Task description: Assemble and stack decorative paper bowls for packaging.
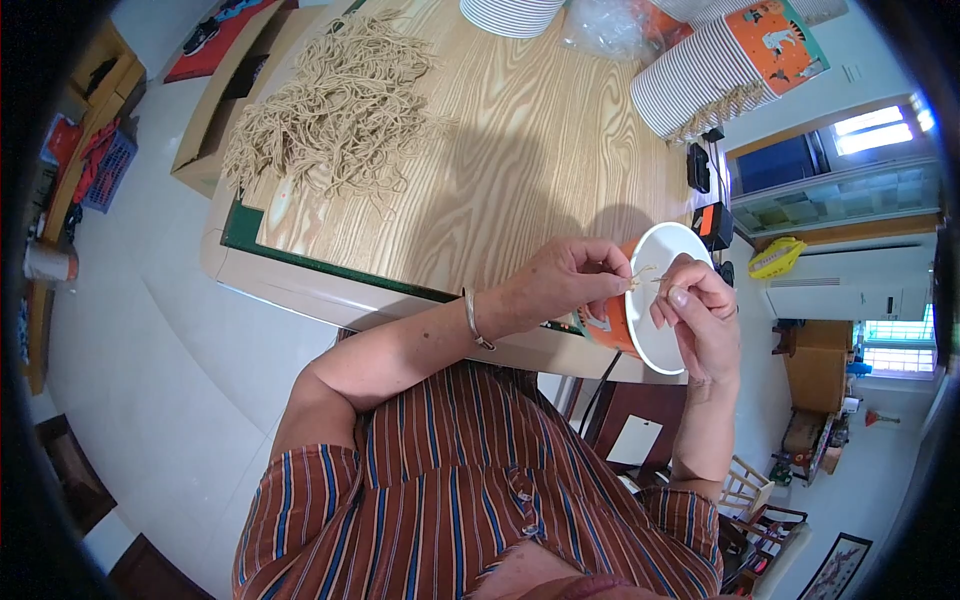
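Note:
An orange paper bucket (652, 348) with a white inside lies tipped at the table's front edge, its mouth facing right. Over that mouth, a short piece of tan twine (646, 279) runs between my two hands. My left hand (578, 278), with a bracelet at the wrist, pinches one end beside the rim. My right hand (704, 312) is closed too, its thumb and fingertips pinching the other end in front of the white inside. Whether the twine passes through the bucket's wall, I cannot tell.
A big heap of loose tan twine (335, 115) covers the table's (500, 170) far left. Nested stacks of paper buckets (705, 85) lie at the far right, with twine pieces hanging at the rims. Clear plastic wrap (610, 30) and small black devices (697, 168) are nearby. A cardboard box (205, 130) stands left.

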